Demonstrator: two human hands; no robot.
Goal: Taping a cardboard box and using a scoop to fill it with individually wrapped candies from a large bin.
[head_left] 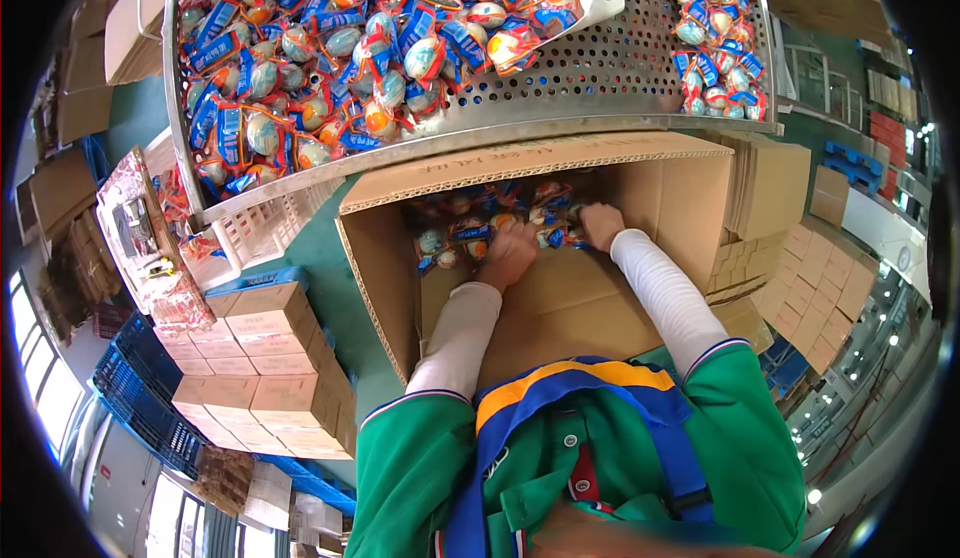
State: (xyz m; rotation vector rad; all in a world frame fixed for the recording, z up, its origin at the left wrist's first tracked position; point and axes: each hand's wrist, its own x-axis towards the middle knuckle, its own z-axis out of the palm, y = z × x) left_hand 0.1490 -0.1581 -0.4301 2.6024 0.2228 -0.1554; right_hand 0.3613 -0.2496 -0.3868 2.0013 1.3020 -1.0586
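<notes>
Left hand (511, 250), right hand (602, 226) curled, grip unclear; blue-and-red plastic-wrapped oval packets (552, 222) between and just beyond them, spread sideways

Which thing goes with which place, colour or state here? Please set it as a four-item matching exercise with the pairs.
Column one
1. left hand
2. right hand
3. metal tray
4. shirt

Column two
A. green
B. inside the box, nearer its right wall
C. pierced with many holes
D. inside the box, at the packets, farther from its right wall

Pairs: 1-D; 2-B; 3-C; 4-A
</notes>
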